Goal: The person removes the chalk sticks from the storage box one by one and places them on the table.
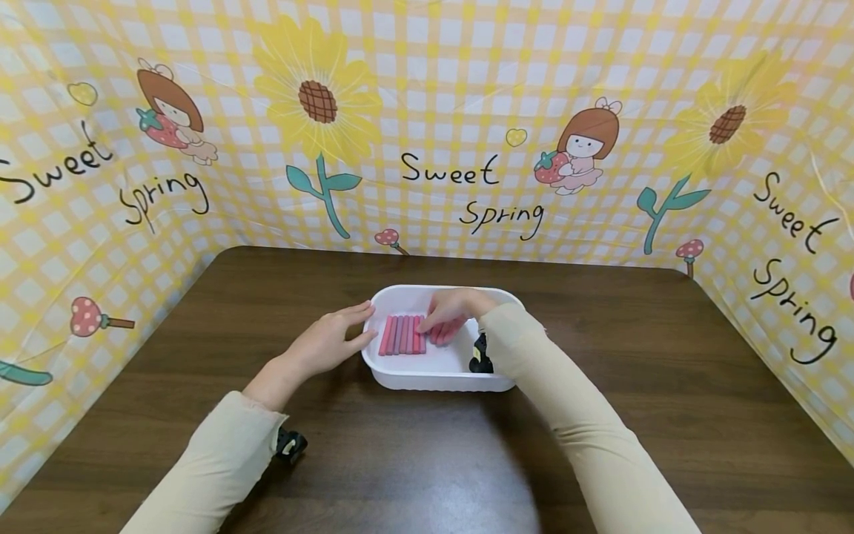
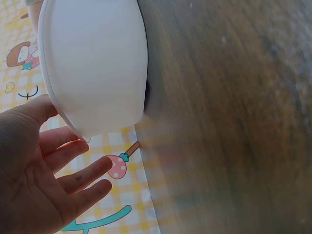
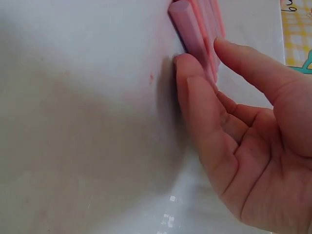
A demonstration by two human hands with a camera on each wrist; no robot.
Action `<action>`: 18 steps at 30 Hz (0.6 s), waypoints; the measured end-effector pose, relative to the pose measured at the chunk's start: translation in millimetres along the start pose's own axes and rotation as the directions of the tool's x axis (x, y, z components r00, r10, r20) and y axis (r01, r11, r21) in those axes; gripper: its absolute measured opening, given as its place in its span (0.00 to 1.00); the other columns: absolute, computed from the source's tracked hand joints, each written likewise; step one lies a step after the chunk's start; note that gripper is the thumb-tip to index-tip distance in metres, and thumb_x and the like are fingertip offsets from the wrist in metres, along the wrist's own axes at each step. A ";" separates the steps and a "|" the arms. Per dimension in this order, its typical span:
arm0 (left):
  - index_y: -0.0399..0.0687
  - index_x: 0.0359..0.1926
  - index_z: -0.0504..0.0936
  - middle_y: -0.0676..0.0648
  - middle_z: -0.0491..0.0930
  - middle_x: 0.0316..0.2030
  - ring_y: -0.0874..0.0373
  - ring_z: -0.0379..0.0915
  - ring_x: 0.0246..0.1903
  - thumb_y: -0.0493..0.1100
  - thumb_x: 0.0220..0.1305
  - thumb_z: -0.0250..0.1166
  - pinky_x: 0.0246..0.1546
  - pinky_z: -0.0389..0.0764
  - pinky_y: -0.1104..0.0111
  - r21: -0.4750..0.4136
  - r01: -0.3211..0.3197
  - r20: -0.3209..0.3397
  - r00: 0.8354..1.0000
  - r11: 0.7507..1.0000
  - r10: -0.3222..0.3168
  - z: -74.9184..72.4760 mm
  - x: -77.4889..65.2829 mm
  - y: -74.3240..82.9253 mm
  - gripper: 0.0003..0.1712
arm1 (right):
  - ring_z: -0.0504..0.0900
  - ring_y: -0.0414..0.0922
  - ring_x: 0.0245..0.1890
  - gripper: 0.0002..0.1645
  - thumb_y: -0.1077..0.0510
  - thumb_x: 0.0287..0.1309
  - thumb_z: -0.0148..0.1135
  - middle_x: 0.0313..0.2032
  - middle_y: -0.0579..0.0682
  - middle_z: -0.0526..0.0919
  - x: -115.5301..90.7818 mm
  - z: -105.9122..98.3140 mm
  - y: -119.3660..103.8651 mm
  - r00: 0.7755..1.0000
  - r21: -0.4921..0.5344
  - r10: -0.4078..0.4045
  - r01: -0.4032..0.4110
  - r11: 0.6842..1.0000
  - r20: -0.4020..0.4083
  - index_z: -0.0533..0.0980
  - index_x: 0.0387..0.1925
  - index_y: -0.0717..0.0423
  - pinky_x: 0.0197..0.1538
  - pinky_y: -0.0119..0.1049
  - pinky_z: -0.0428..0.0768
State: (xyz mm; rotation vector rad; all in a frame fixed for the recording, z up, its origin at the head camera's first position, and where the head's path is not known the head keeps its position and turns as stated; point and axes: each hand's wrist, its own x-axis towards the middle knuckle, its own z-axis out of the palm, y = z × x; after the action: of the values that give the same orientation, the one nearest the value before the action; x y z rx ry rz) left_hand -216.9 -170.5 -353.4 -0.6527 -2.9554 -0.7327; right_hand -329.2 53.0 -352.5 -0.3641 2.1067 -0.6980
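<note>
A white plastic tray (image 1: pixel 427 382) stands on the table. In its left half, several pink and mauve chalk-like sticks (image 1: pixel 402 335) lie side by side in a row. My left hand (image 1: pixel 327 340) touches the tray's left rim with thumb and fingertips spread along it; the left wrist view shows the outer fingers free of the wall. Inside the tray, my right hand (image 1: pixel 448 313) is at the right end of the row. In the right wrist view, its fairly straight fingers lie against the side of the outermost stick (image 3: pixel 187 24), and the thumb is over the row.
The brown wooden table (image 1: pixel 320 460) extends around the tray. Behind it and at both sides hangs a yellow checked cloth (image 1: pixel 440 89) with printed flowers and lettering. A black wrist camera (image 1: pixel 290 445) sits under the left sleeve, another (image 1: pixel 480 356) over the tray.
</note>
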 end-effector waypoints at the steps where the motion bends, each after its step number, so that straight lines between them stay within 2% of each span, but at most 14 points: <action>1: 0.36 0.64 0.66 0.38 0.63 0.66 0.40 0.61 0.65 0.48 0.67 0.55 0.64 0.64 0.48 -0.001 -0.001 -0.001 1.000 1.000 0.001 0.1 0.1 0.0 0.29 | 0.77 0.36 0.18 0.15 0.53 0.62 0.58 0.19 0.46 0.79 0.1 0.6 -0.5 1.000 -0.002 0.004 -0.004 1.000 -0.006 0.76 0.24 0.58 0.26 0.24 0.78; 11: 0.36 0.64 0.66 0.38 0.63 0.66 0.41 0.60 0.65 0.47 0.66 0.56 0.64 0.64 0.48 -0.003 0.000 -0.006 1.000 1.000 0.000 0.2 -0.3 -0.7 0.30 | 0.77 0.36 0.17 0.15 0.55 0.62 0.57 0.18 0.47 0.79 -0.6 2.7 -5.1 0.999 -0.027 0.031 -0.031 0.999 -0.008 0.75 0.23 0.59 0.26 0.24 0.79; 18: 0.36 0.64 0.66 0.37 0.63 0.66 0.41 0.60 0.65 0.48 0.67 0.55 0.65 0.63 0.48 -0.004 0.000 -0.002 1.000 1.000 0.000 0.1 -0.2 -0.5 0.29 | 0.77 0.36 0.17 0.15 0.56 0.62 0.57 0.18 0.47 0.79 0.7 0.9 -3.4 0.999 0.013 0.030 -0.030 0.999 0.027 0.77 0.22 0.59 0.27 0.24 0.79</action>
State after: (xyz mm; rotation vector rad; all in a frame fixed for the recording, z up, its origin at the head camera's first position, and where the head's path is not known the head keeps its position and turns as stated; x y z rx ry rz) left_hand -217.0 -171.0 -353.7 -0.6516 -2.9526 -0.7396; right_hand -328.9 49.6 -351.3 -0.3320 2.0770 -0.6857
